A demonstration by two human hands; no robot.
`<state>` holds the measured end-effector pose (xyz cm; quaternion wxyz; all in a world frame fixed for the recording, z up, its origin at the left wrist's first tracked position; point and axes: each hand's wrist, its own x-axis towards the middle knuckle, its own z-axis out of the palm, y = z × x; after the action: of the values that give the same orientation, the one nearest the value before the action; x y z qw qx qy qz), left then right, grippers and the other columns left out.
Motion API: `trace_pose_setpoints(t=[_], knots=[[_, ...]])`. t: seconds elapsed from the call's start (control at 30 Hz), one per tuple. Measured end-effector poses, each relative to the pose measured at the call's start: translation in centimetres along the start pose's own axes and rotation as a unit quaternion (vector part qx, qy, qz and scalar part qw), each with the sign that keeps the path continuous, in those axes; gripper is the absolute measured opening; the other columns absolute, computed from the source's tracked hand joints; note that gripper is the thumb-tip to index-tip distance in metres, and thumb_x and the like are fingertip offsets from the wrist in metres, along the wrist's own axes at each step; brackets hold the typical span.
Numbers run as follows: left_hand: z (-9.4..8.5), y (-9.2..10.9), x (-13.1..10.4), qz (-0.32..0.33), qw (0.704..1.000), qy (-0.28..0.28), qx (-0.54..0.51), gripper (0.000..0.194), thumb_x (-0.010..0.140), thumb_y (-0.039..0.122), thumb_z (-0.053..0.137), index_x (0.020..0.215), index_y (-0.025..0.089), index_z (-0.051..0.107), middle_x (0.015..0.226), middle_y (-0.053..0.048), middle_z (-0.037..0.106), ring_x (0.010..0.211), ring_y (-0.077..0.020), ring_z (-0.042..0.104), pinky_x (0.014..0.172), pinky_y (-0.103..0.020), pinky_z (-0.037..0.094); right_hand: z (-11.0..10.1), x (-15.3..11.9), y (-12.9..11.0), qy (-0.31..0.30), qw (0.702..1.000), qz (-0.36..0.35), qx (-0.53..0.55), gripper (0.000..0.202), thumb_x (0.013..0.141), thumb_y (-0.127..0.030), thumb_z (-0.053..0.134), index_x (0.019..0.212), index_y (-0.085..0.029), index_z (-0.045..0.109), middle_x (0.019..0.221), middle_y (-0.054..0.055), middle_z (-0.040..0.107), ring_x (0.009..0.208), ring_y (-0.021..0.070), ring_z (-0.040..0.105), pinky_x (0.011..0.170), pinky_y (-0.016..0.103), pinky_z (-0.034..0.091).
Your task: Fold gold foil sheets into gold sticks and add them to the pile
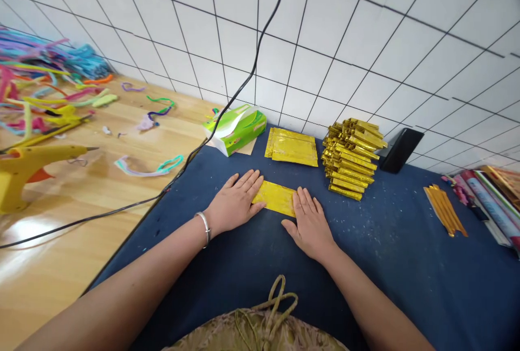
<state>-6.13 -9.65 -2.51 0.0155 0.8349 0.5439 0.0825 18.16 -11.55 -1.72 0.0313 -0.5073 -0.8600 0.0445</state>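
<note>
A flat sheet of gold foil paper (275, 198) lies on the dark blue cloth (252, 259) in front of me. My left hand (238, 199) rests flat on its left end, fingers stretched out, a silver bangle on the wrist. Over the right end my right hand (311, 218) lies flat too, its thumb apart from the fingers. Behind the sheet is a flat stack of gold paper (293, 147). To the right of that stack rises a pile of folded gold paper strips (352, 158).
A green tissue box (238, 129) stands at the back, with a black cable (254, 64) hanging across it. On the wooden table lie a yellow glue gun (36, 169) and colourful pipe cleaners (44, 80). A black phone (402, 150) leans on the tiled wall; orange-gold strips (446, 210) lie right.
</note>
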Motion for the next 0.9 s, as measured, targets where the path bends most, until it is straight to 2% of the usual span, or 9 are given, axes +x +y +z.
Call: trace_pose_setpoints(t=[0.4, 0.6, 0.73, 0.9], knots=[[0.0, -1.2, 0.2, -0.011, 1.0, -0.003, -0.007, 0.078, 0.085, 0.065, 0.033, 0.144, 0.014, 0.026, 0.15, -0.011, 0.025, 0.14, -0.0245, 0.02, 0.112, -0.041, 0.015, 0.4, 0.0, 0.2, 0.034, 0.999, 0.035, 0.012, 0.07, 0.091, -0.054, 0.029, 0.145, -0.01, 0.018, 0.153, 0.014, 0.016, 0.142, 0.0265, 0.008, 0.112, 0.048, 0.019], [-1.0, -1.1, 0.3, -0.011, 1.0, -0.002, -0.029, 0.081, 0.085, 0.067, 0.03, 0.146, 0.015, 0.019, 0.152, -0.012, 0.019, 0.141, -0.025, 0.017, 0.112, -0.043, 0.018, -0.2, 0.1, -0.2, 0.074, 0.997, 0.008, -0.002, 0.067, 0.092, -0.046, 0.036, 0.146, -0.011, 0.017, 0.153, 0.014, 0.015, 0.142, 0.0254, 0.004, 0.112, 0.048, 0.02], [-2.1, -0.1, 0.2, 0.037, 0.999, 0.015, -0.029, 0.074, 0.089, 0.061, 0.03, 0.147, 0.018, 0.015, 0.154, -0.01, 0.012, 0.142, -0.0241, 0.007, 0.114, -0.044, 0.012, -0.4, 0.2, -0.7, 0.073, 0.996, -0.045, -0.023, 0.064, 0.092, -0.043, 0.038, 0.144, -0.01, 0.021, 0.153, 0.013, 0.015, 0.142, 0.0249, 0.004, 0.113, 0.048, 0.017], [-2.3, 1.2, -0.1, 0.12, 0.992, -0.014, -0.034, 0.069, 0.09, 0.059, 0.03, 0.146, 0.021, 0.017, 0.154, -0.008, 0.009, 0.143, -0.0228, 0.004, 0.114, -0.044, 0.007, -0.3, 0.3, -1.1, 0.047, 0.995, -0.08, -0.029, 0.063, 0.092, -0.044, 0.039, 0.144, -0.011, 0.025, 0.153, 0.012, 0.015, 0.142, 0.0256, 0.005, 0.114, 0.048, 0.015]])
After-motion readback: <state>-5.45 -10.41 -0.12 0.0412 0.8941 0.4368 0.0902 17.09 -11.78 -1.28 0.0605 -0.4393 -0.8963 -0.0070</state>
